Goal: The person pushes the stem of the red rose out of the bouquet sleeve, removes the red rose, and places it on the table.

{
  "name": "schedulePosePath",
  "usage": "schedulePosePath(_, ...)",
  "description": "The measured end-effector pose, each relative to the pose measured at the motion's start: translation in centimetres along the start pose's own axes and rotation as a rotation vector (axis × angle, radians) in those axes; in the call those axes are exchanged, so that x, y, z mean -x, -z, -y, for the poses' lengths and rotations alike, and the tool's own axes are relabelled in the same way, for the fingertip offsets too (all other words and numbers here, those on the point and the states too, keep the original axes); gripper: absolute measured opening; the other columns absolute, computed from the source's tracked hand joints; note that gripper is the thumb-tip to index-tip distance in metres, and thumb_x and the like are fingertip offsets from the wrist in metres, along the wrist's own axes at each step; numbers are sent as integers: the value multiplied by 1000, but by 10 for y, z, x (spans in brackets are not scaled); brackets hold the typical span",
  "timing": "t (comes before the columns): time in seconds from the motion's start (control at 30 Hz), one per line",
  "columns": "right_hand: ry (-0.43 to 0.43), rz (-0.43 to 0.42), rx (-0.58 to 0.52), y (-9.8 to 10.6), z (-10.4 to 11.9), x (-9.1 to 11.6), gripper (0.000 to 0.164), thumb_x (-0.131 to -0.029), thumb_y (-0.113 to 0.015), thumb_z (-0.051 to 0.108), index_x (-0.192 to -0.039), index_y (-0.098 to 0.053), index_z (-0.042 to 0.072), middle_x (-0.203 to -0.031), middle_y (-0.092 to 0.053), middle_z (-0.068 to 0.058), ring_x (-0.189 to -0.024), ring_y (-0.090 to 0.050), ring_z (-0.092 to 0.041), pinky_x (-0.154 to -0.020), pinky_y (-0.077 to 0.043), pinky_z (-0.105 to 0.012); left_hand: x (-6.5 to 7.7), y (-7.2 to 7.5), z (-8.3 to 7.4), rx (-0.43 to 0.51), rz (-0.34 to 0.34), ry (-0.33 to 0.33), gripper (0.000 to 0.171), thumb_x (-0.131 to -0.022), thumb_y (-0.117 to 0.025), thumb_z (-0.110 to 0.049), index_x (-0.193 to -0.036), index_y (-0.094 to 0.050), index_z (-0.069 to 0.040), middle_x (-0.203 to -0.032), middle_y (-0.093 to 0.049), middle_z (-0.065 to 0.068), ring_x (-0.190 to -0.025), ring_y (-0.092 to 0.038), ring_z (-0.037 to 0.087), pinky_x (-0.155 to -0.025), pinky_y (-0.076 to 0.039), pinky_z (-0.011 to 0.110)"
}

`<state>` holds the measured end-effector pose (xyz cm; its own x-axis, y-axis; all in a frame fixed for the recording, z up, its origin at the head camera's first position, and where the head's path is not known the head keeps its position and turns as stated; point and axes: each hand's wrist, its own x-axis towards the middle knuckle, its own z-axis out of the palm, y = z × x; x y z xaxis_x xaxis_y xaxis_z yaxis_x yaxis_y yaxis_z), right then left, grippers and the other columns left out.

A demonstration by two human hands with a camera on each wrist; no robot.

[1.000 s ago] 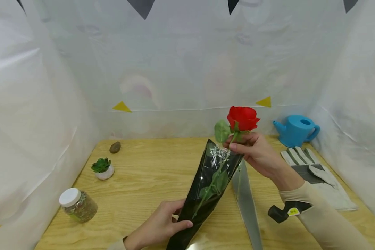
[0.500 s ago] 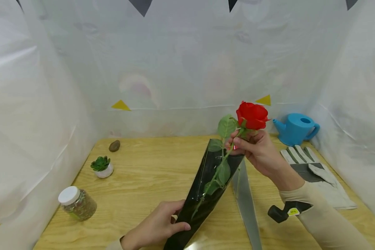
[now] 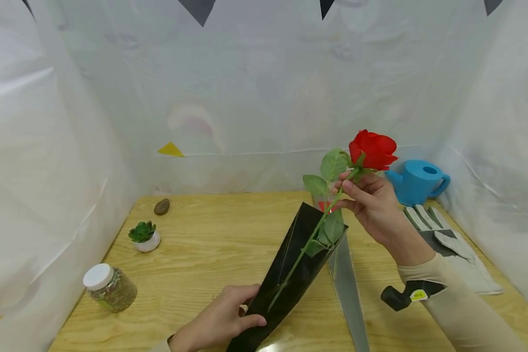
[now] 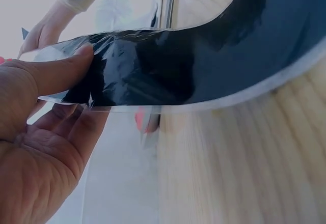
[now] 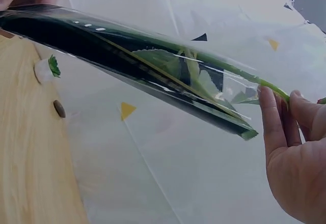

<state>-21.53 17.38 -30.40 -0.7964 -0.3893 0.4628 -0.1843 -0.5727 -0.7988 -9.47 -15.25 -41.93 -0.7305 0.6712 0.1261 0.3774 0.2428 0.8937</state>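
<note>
A red artificial-looking rose [image 3: 373, 150] with green leaves stands tilted, its bloom well above the mouth of a black-backed plastic flower sleeve [image 3: 281, 264]. Just beneath the bloom, my right hand [image 3: 374, 208] pinches the stem between thumb and fingers. The lower stem and a few leaves show inside the sleeve through its clear front. My left hand [image 3: 220, 313] grips the sleeve low down, thumb across the front and fingers behind. In the left wrist view, the left thumb [image 4: 61, 74] presses on the shiny film. The right wrist view shows the stem [image 5: 275, 89] leaving the sleeve's mouth.
Under the sleeve's right side lies a long grey tapering strip [image 3: 349, 293]. White work gloves [image 3: 466, 264] and a blue watering can [image 3: 415, 181] are on the right. At left are a lidded jar [image 3: 114, 293], a small potted succulent [image 3: 144, 237] and a stone [image 3: 162, 207].
My right hand has moved up and to the right, drawing the rose farther out of the sleeve, so more leaves and stem show above its mouth. My left hand stays nearly in place.
</note>
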Motion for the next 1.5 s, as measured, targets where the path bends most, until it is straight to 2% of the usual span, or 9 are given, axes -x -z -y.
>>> schedulePosePath(0.13, 13, -26, -31, 5, 10, -1, 24, -102, -44, -5, -119, -61, -5, -108, -65, -14, -102, -64, -24, -83, -54, -38, 5, 1, 2, 44, -20, 49, 33, -93, -70, -16, -124, -63, -20, -108, -67, -10, -95, -65, 7, -72, -55, 25)
schedulePosePath(0.4, 98, -80, -284, 21, 34, -10, 25, -101, -41, -11, -115, -62, -11, -102, -66, -24, -96, -67, -30, -81, -54, -39, 14, 8, 9, 103, -71, 132, 44, -92, -71, -17, -134, -59, -20, -119, -66, -6, -102, -65, 12, -73, -55, 26)
schedulePosePath(0.57, 164, -169, -364, 31, 49, -13, 20, -99, -44, -11, -111, -60, -13, -99, -65, -25, -91, -67, -34, -78, -55, -41, 14, 13, 9, 89, -129, 144, 46, -90, -74, -15, -134, -60, -20, -114, -68, -6, -99, -66, 13, -70, -56, 27)
schedulePosePath(0.77, 239, -263, -400, 46, 64, -14, 18, -98, -47, -9, -113, -56, -13, -98, -63, -26, -89, -66, -36, -79, -55, -43, 16, 20, 8, 54, -169, 142, 48, -89, -75, -14, -134, -60, -20, -109, -70, -5, -97, -67, 14, -69, -56, 28)
schedulePosePath(1.03, 307, -334, -473, 66, 79, -13, 21, -96, -49, -12, -115, -56, -13, -100, -62, -28, -89, -66, -39, -76, -55, -46, 17, 24, 6, 52, -177, 159, 53, -89, -75, -13, -138, -57, -21, -112, -69, -4, -99, -67, 15, -70, -57, 29)
schedulePosePath(1.3, 337, -423, -553, 81, 96, -14, 25, -94, -53, -11, -118, -57, -10, -103, -62, -29, -89, -66, -41, -82, -53, -46, 22, 28, 6, 60, -210, 164, 50, -90, -75, -16, -137, -58, -24, -108, -69, -3, -97, -66, 16, -71, -57, 30)
schedulePosePath(1.5, 372, -440, -608, 90, 106, -14, 24, -93, -54, -10, -117, -58, -10, -100, -62, -28, -87, -66, -41, -79, -54, -47, 23, 31, 8, 38, -233, 172, 56, -90, -74, -19, -142, -53, -21, -108, -70, -4, -96, -67, 16, -71, -57, 30)
